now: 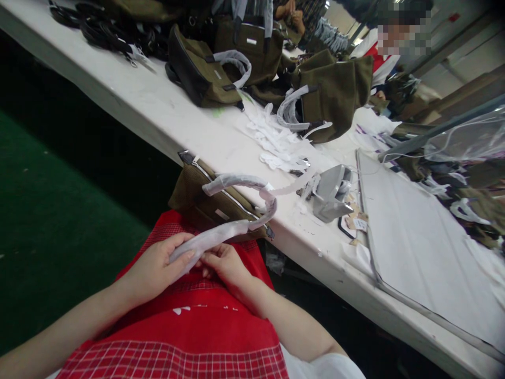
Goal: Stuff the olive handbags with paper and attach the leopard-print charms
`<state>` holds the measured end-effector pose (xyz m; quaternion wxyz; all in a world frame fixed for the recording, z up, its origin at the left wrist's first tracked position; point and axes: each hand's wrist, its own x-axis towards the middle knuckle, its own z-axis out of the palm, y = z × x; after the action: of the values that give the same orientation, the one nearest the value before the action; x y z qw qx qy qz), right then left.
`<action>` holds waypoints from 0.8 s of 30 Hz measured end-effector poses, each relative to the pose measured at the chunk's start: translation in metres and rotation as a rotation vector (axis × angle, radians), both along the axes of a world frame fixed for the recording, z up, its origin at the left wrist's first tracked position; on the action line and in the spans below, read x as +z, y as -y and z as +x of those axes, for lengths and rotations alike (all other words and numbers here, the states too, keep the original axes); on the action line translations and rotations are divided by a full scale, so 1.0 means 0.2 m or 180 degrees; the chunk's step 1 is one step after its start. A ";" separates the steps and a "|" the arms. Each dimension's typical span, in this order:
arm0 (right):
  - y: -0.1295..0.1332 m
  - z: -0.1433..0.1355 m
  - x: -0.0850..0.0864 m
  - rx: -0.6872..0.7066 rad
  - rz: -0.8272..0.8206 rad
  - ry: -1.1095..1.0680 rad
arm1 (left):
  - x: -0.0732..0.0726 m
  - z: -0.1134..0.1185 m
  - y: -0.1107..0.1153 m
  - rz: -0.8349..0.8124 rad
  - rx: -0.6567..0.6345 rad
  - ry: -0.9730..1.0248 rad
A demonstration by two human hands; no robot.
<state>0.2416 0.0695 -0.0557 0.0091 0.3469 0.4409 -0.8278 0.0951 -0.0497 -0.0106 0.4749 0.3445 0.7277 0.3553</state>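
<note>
An olive handbag (pixel 197 199) with a silver zipper rests on my lap against the table edge. Its looped handle (pixel 260 184) is wrapped in whitish film or paper. My left hand (pixel 163 263) is closed round the near end of a wrapped handle (pixel 215 235), thumb on top. Just to the right, my right hand (pixel 224 265) has its fingers pinched together at the underside of that same wrapped handle. Some of its fingertips are hidden beneath the wrapping.
Several olive handbags (pixel 335 97) stand along the white table (pixel 130 100). White paper scraps (pixel 274 137) lie in a pile before them. A grey tape dispenser (pixel 331 192) sits to the right, near a white board (pixel 418 237). Black straps (pixel 102 34) lie far left. Other people work across the table.
</note>
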 end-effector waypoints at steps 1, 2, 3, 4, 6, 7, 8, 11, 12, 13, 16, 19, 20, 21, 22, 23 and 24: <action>0.00 -0.01 -0.01 0.0034 0.0098 0.0058 | 0.00 0.01 0.00 -0.0043 0.0056 0.0282; 0.01 -0.02 -0.02 0.0072 0.0219 0.0112 | 0.00 0.01 0.00 -0.0087 0.0103 0.0623; 0.01 -0.03 -0.02 0.0116 0.0340 0.0144 | 0.00 0.02 0.00 -0.0117 0.0145 0.0967; 0.01 -0.04 -0.03 0.0160 0.0445 0.0149 | -0.01 0.03 -0.01 -0.0126 0.0188 0.1254; 0.01 -0.06 -0.04 0.0184 0.0571 0.0110 | -0.01 0.04 -0.01 -0.0092 0.0333 0.1545; 0.01 -0.07 -0.04 0.0188 0.0598 0.0094 | -0.01 0.04 -0.01 -0.0073 0.0445 0.1595; 0.00 -0.08 -0.04 0.0194 0.0614 0.0090 | -0.01 0.03 -0.01 -0.0066 0.0575 0.1644; 0.00 -0.09 -0.06 0.0205 0.0568 0.0101 | 0.00 -0.04 0.03 -0.0005 0.0870 0.1831; 0.00 -0.09 -0.07 0.0203 0.0525 0.0109 | 0.01 -0.07 0.06 0.0060 0.0896 0.1827; -0.01 -0.09 -0.07 0.0192 0.0481 0.0125 | 0.01 -0.09 0.08 0.0131 0.0873 0.1772; -0.01 -0.08 -0.09 0.0244 0.0422 0.0116 | 0.02 -0.14 0.14 0.0184 0.0651 0.1388; 0.00 -0.08 -0.08 0.0345 0.0426 0.0053 | 0.00 -0.15 0.17 0.0145 0.0607 0.1023; 0.00 -0.08 -0.08 0.0378 0.0436 0.0045 | 0.00 -0.15 0.17 0.0153 0.0644 0.0949; 0.00 -0.07 -0.08 0.0415 0.0452 0.0036 | -0.01 -0.15 0.17 0.0176 0.0687 0.0896; -0.01 -0.07 -0.07 0.0466 0.0481 0.0020 | -0.02 -0.15 0.17 0.0192 0.0717 0.0866; -0.02 -0.05 -0.07 0.0534 0.0521 0.0000 | -0.03 -0.16 0.17 0.0181 0.0752 0.0852; -0.03 -0.04 -0.06 0.0620 0.0572 -0.0021 | -0.04 -0.17 0.17 0.0135 0.0783 0.0881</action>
<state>0.2345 0.0757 -0.0676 0.0569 0.2991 0.5449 -0.7813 0.0615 -0.0830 -0.0182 0.5161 0.2106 0.6844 0.4699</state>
